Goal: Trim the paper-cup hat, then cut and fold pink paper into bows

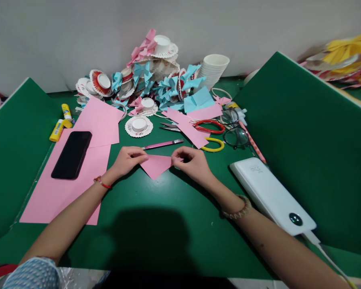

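Note:
A small folded piece of pink paper (pixel 155 165) lies low over the green table, its pointed end toward me. My left hand (pixel 128 160) pinches its left corner between thumb and fingers. At the opposite corner, my right hand (pixel 192 162) is closed on the paper, fingertips curled together. Just beyond the paper rests a pink craft knife (pixel 162 144), close to my left fingertips. Scissors with red handles (pixel 209 127) and others with yellow handles (pixel 213 144) lie past my right hand, partly under pink paper strips (pixel 194 134).
Large pink sheets (pixel 75 200) lie at left under a black phone (pixel 72 154), with glue sticks (pixel 57 130) behind. Paper-cup hats with bows (pixel 165 86) and stacked cups (pixel 213 68) stand at the back. Glasses (pixel 236 136) and a white power bank (pixel 270 192) are at right. Green panels (pixel 313 152) flank the table.

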Tool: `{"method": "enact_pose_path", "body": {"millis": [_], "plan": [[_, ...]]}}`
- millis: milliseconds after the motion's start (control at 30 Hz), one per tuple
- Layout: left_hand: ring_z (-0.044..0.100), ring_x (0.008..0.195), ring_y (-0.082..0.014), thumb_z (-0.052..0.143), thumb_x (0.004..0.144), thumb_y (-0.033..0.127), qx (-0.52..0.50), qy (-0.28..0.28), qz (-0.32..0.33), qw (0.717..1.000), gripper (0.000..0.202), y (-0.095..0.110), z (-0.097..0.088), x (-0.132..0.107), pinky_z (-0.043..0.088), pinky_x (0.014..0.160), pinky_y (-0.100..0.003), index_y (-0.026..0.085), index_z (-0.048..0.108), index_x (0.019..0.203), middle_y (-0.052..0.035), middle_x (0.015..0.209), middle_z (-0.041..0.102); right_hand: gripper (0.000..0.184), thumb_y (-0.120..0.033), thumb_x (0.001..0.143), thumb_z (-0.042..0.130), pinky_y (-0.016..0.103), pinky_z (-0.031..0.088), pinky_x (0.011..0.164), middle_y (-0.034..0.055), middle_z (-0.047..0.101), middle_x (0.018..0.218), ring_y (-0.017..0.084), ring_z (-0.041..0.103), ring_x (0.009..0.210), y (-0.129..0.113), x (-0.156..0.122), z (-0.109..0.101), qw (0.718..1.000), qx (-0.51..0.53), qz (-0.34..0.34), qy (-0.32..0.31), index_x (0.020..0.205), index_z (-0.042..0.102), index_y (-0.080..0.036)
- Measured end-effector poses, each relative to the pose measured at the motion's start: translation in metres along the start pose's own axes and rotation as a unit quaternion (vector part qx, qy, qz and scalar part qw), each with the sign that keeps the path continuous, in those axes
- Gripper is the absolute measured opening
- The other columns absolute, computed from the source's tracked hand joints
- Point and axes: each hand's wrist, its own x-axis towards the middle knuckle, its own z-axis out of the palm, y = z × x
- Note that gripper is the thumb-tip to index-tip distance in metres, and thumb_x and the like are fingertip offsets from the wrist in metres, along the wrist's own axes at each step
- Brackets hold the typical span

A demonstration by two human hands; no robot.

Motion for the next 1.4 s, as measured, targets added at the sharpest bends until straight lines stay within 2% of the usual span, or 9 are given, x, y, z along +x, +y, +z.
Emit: {"method": "enact_pose_path", "body": {"millis": [300,467,567,800,967,1100,1233,1300,1400], "plan": [[0.038,0.038,-0.0058,0.063,0.062,0.032,-0.121,0.142,-0.051,0.981,0.018,-0.012,-0.021,0.011,0.029,0.037,-0.019,0.016,0.056,0.057,0.0053,0.045,0.043,0.006,-0.023,0.059,0.058,0.021,0.036,0.045,-0.0047,0.051,0.051,0.006,0.042,0.045,0.004,0.007,-0.005,0.990,0.075,0.026,0.119,0.059,0.056,-0.017],[0.043,0.039,-0.0057,0.063,0.069,0.037,-0.118,0.160,-0.066,0.978,0.022,-0.005,0.007,0.002,0.032,0.038,-0.018,0.016,0.060,0.070,0.0042,0.051,0.050,0.024,-0.039,0.068,0.063,0.022,0.042,0.046,-0.0018,0.060,0.060,0.007,0.049,0.047,-0.004,0.000,0.004,0.989,0.139,0.037,-0.028,0.077,0.062,-0.017],[0.045,0.041,-0.0060,0.062,0.075,0.038,-0.097,0.139,-0.059,0.984,0.023,-0.002,0.027,-0.006,0.035,0.041,-0.018,0.015,0.063,0.075,0.0044,0.050,0.051,0.031,-0.045,0.065,0.069,0.022,0.042,0.045,-0.0043,0.056,0.052,0.007,0.049,0.045,-0.008,-0.003,0.007,0.982,0.152,0.051,-0.101,0.075,0.062,-0.016],[0.055,0.071,-0.0099,0.059,0.079,0.023,0.050,0.169,0.069,0.982,0.032,-0.004,0.032,-0.011,0.046,0.061,-0.021,0.016,0.058,0.109,-0.0049,0.092,0.062,0.038,-0.047,0.054,0.078,0.020,0.036,0.036,-0.0018,0.059,0.052,0.005,0.044,0.037,-0.005,-0.003,0.006,0.978,0.170,0.116,-0.046,0.057,0.056,-0.015],[0.058,0.089,-0.0141,0.068,0.074,0.026,0.104,0.055,0.173,0.978,0.053,-0.001,0.033,-0.014,0.048,0.083,-0.029,0.020,0.050,0.124,-0.0099,0.118,0.055,0.039,-0.038,0.056,0.078,0.019,0.028,0.039,-0.0056,0.048,0.041,0.005,0.039,0.039,-0.007,-0.005,0.007,0.991,0.110,0.067,-0.027,0.046,0.047,-0.016],[0.061,0.090,-0.0165,0.067,0.074,0.027,-0.001,0.001,0.095,0.995,0.046,-0.001,0.033,-0.013,0.050,0.077,-0.027,0.017,0.054,0.117,-0.0095,0.107,0.063,0.026,-0.029,0.056,0.076,0.019,0.032,0.044,-0.0061,0.050,0.047,0.006,0.040,0.046,-0.011,-0.007,0.007,0.992,0.101,0.031,-0.064,0.050,0.055,-0.015],[0.061,0.081,-0.0161,0.065,0.072,0.030,-0.111,0.106,-0.014,0.988,0.028,-0.006,0.028,-0.006,0.049,0.071,-0.027,0.014,0.061,0.094,-0.0055,0.091,0.067,0.018,-0.029,0.058,0.075,0.022,0.041,0.051,-0.0038,0.060,0.059,0.009,0.049,0.052,-0.010,-0.007,0.007,0.988,0.104,0.034,-0.105,0.064,0.064,-0.016],[0.060,0.075,-0.0144,0.068,0.066,0.029,-0.206,0.155,-0.057,0.965,0.029,-0.008,0.026,-0.002,0.049,0.068,-0.026,0.015,0.059,0.089,-0.0029,0.085,0.067,0.022,-0.033,0.060,0.074,0.021,0.038,0.046,-0.0044,0.056,0.053,0.008,0.047,0.048,-0.007,-0.006,0.007,0.993,0.083,0.030,-0.079,0.059,0.058,-0.016],[0.058,0.066,-0.0109,0.070,0.059,0.024,-0.271,0.166,-0.081,0.945,0.027,-0.007,0.024,0.001,0.048,0.064,-0.024,0.016,0.055,0.080,0.0012,0.074,0.063,0.030,-0.040,0.065,0.070,0.021,0.036,0.040,-0.0058,0.050,0.047,0.008,0.045,0.041,-0.002,-0.003,0.006,0.995,0.088,0.037,-0.016,0.060,0.050,-0.019]]}}
